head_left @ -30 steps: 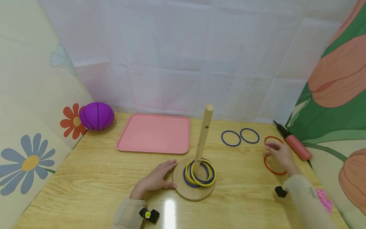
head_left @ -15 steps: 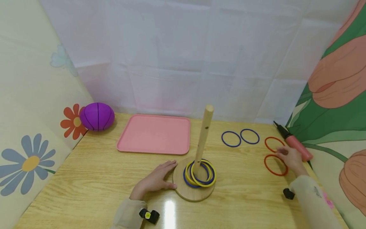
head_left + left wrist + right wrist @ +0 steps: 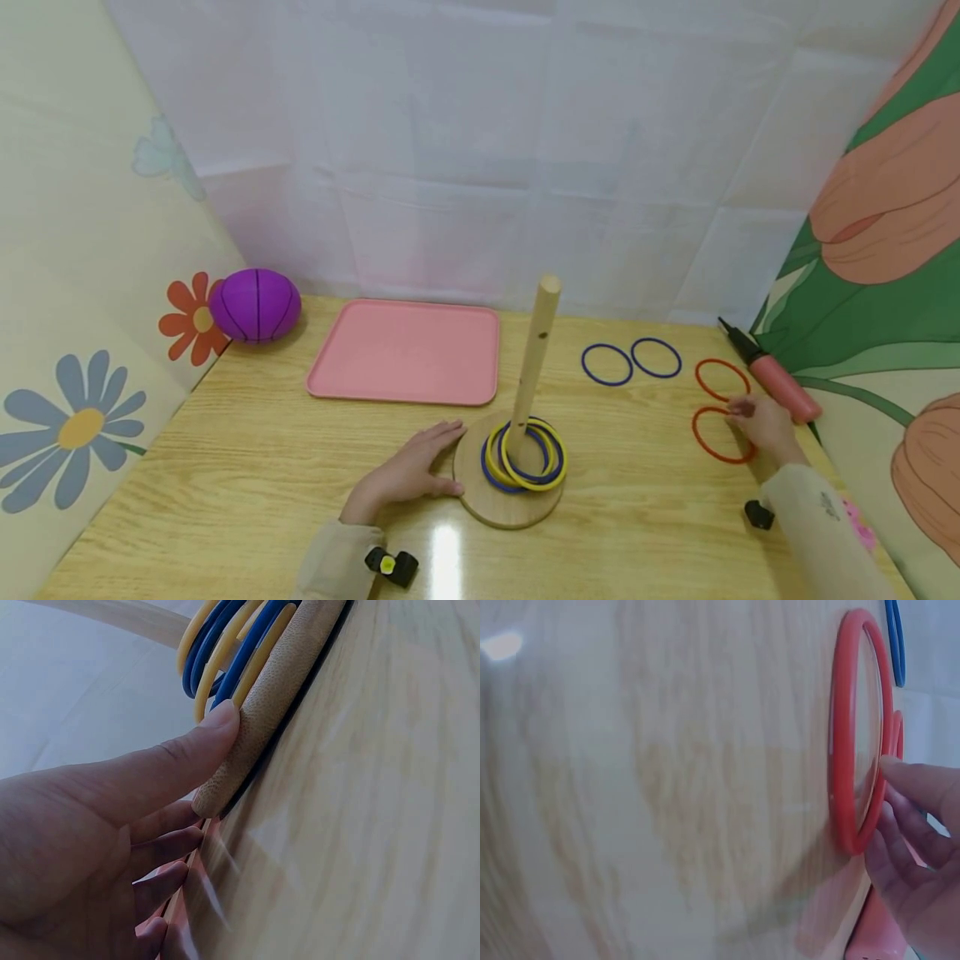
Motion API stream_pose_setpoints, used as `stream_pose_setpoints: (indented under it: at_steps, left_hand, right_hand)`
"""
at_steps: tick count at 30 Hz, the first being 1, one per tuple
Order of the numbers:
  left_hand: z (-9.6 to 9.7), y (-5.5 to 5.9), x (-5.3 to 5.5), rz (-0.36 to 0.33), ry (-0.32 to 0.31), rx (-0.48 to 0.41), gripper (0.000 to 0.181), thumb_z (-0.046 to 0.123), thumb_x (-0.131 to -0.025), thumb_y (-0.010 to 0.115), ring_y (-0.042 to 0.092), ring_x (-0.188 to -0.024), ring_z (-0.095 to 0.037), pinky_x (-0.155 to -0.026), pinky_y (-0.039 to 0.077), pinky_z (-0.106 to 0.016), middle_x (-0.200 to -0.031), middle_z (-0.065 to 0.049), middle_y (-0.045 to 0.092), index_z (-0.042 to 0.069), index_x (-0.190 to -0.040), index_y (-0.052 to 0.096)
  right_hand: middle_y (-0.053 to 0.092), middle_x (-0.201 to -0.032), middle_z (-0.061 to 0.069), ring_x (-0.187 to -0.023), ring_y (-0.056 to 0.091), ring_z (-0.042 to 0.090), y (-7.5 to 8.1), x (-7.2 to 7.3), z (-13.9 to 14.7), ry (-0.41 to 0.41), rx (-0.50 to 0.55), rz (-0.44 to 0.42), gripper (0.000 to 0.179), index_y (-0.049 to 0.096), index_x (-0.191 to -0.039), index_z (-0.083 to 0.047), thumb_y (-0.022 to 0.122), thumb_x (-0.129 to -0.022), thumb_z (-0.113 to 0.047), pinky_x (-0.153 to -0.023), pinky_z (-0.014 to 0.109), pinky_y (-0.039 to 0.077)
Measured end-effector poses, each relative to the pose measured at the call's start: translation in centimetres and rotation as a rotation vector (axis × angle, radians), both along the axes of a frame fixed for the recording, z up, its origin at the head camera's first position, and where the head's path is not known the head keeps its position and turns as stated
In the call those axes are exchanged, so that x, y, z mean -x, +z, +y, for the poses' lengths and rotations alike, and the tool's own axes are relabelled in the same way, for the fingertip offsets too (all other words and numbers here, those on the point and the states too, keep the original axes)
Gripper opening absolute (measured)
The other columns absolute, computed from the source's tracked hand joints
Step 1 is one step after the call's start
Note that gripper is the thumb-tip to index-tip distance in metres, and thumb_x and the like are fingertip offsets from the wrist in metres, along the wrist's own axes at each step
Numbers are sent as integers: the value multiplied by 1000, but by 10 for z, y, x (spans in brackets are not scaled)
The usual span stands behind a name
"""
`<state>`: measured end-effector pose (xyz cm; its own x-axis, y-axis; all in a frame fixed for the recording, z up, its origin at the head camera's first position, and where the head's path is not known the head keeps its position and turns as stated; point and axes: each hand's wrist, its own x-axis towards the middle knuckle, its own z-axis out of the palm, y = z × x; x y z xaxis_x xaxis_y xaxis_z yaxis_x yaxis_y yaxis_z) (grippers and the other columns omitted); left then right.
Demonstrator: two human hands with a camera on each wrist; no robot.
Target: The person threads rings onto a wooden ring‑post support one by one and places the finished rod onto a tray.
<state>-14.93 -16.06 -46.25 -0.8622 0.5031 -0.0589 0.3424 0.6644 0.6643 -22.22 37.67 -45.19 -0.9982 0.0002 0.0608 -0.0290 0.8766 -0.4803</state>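
Observation:
My right hand [image 3: 765, 425] is at the far right of the head view, its thumb and fingers pinching the back right rim of the nearer red ring [image 3: 844, 727]. A second red ring [image 3: 718, 361] lies just behind it on the table. My left hand [image 3: 408, 471] rests with extended fingers beside a round wooden base [image 3: 468, 467]. Its thumb touches the edge of that base, as the left wrist view shows. From the base rises a wooden post [image 3: 534, 350], slightly tilted in view, with several blue and yellow rings [image 3: 214, 671] stacked loosely around its foot.
Two blue rings [image 3: 606, 384] lie side by side behind the post, to the right. A pink tray [image 3: 405, 350] is at the back left, beside a purple ball [image 3: 257, 305]. At the right table edge lie a pink hand pump [image 3: 783, 387] and a small pink object [image 3: 858, 527].
My right hand has moved from over the two red rings to the right and slightly nearer, and its fingers have come to the nearer ring's rim. The left hand stays put.

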Motion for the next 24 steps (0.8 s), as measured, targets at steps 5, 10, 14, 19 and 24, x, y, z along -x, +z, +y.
stream_pose_setpoints:
  at_steps: [5,10,14,19,24]
  left_hand:
    - [0,0,0,1,3,0,88,35,-79,77,24,-144,-47,-118,15,-65,-155,-24,32,-2,-147,36]
    - [0,1,0,0,3,3,88,36,-79,77,25,-143,-47,-117,16,-65,-154,-24,32,-2,-146,36]
    - [1,1,0,7,-1,4,88,35,-79,77,26,-143,-48,-117,17,-65,-154,-24,33,-3,-146,36]
    - [0,1,0,7,1,1,88,36,-79,77,26,-142,-48,-117,18,-66,-154,-24,33,-3,-146,36]
    - [0,2,-1,2,1,-2,88,36,-79,77,26,-142,-48,-116,18,-66,-154,-24,32,-2,-147,36]
  right_hand:
    - [70,-86,23,-77,63,29,0,-1,-1,30,-37,3,9,68,-90,7,65,-86,-1,-67,35,52]
    - [70,-89,24,-82,64,37,0,-1,-3,66,-81,-12,10,69,-90,7,63,-88,0,-73,46,54]
    - [70,-90,26,-86,65,42,5,-1,-6,88,-63,-4,11,69,-91,8,62,-88,0,-71,43,56]
    - [68,-96,29,-78,67,31,13,-2,-15,63,37,-25,15,66,-99,11,60,-90,0,-59,27,53]
    - [66,-100,32,-69,60,2,23,-2,-24,36,168,-63,23,62,-109,14,59,-93,-1,-57,21,55]
